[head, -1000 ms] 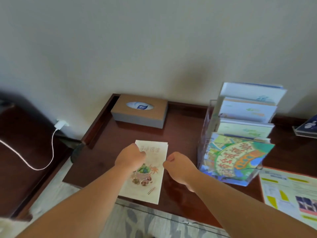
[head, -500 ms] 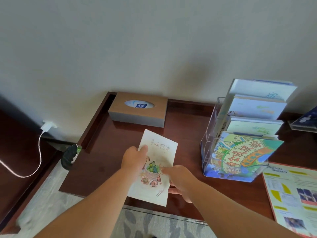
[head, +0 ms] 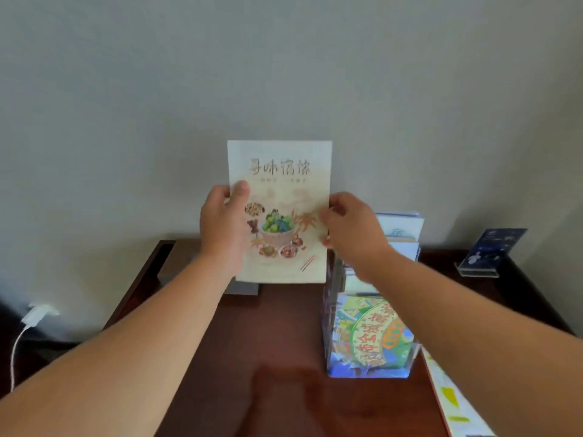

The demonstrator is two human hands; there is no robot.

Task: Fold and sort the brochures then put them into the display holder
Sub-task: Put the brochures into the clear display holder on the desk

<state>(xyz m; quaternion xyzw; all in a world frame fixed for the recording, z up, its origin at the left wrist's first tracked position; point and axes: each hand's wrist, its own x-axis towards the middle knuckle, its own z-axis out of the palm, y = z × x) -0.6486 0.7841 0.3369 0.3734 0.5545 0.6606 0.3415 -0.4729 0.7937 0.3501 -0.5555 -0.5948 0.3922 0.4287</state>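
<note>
Two-handed hold: the left grip [head: 224, 228] pinches the left edge of a food-illustrated brochure [head: 280, 171], thumb on its cover; the right grip [head: 353, 231] curls round the right edge. The brochure is upright in the air above the table [head: 277, 342], just left of the clear display holder [head: 329, 310] with its tiered brochures [head: 369, 335]

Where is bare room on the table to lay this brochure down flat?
Free: the dark table patch between the tissue box behind, the display holder on the right and the near edge. Crowded: the right side, with the holder, a flat leaflet and a small stand.
</note>
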